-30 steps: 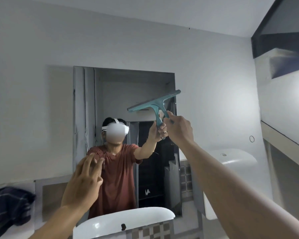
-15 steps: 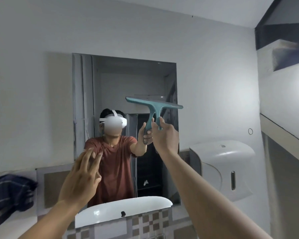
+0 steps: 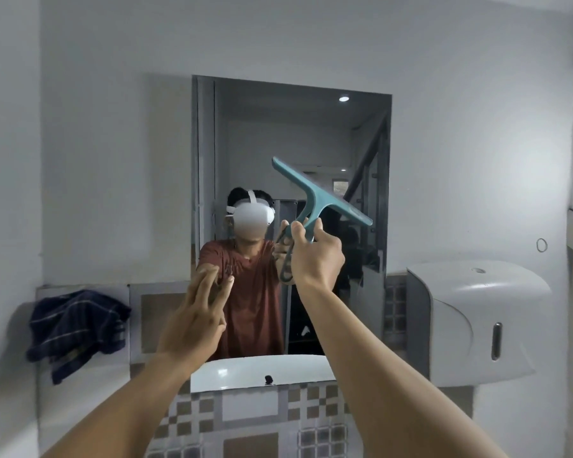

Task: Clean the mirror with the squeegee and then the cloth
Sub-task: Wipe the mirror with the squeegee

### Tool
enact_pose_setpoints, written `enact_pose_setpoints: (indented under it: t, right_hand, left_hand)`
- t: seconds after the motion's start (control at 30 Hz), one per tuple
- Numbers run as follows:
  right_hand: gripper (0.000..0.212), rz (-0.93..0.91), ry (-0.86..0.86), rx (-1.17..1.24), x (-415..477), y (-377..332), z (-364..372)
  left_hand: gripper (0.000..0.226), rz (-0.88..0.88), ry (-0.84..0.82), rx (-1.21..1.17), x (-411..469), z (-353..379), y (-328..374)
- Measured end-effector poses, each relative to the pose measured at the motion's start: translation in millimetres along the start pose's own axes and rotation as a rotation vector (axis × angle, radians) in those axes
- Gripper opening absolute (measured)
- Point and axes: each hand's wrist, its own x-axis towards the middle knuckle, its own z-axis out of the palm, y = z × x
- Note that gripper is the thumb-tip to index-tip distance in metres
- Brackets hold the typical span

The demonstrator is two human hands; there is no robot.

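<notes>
A rectangular mirror (image 3: 265, 133) hangs on the grey wall ahead and reflects a person in a red shirt. My right hand (image 3: 316, 259) grips the handle of a teal squeegee (image 3: 321, 196) in front of the mirror's right half. Its blade is tilted, the left end high and the right end low. My left hand (image 3: 196, 322) is raised before the mirror's lower left part, fingers apart and holding nothing. A dark blue striped cloth (image 3: 73, 325) lies crumpled on the ledge at the left.
A white sink (image 3: 245, 371) sits under the mirror above a checkered tile panel (image 3: 262, 418). A white paper dispenser (image 3: 470, 322) is mounted on the wall to the right. A side wall closes the space at far right.
The squeegee's blade has rotated from left-end-low through level to left-end-high. My right hand has come down and left across the mirror. The view has tilted downward and shifted left.
</notes>
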Motion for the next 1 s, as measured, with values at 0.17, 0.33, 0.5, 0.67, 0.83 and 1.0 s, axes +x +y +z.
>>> enact_pose_setpoints:
  t: [0.17,0.33,0.5,0.67,0.83,1.0]
  right_hand:
    - [0.061,-0.029,-0.040,-0.041,-16.3,1.8,14.2]
    - [0.046,-0.136,-0.074,-0.055,-30.7,3.6,32.7]
    - [0.065,-0.201,-0.059,-0.080,-36.9,7.3,49.9]
    - [0.048,-0.362,-0.123,-0.220,-43.1,8.7,49.8]
    - [0.048,-0.438,-0.141,-0.409,-45.1,2.0,38.6]
    - [0.047,-0.598,-0.194,-0.622,-36.7,-1.0,12.1]
  left_hand:
    - [0.098,0.012,0.024,0.043,-1.8,3.1,-3.3]
    - [0.099,0.011,0.027,0.057,-3.6,5.7,-7.0]
    - [0.096,-0.019,0.025,0.020,-6.1,5.7,-5.6]
    - [0.095,-0.018,0.034,0.013,-6.5,7.9,-6.9]
    - [0.097,-0.012,0.034,0.018,-6.3,8.8,-9.1]
    - [0.097,0.008,0.051,0.029,-7.0,9.9,-10.4]
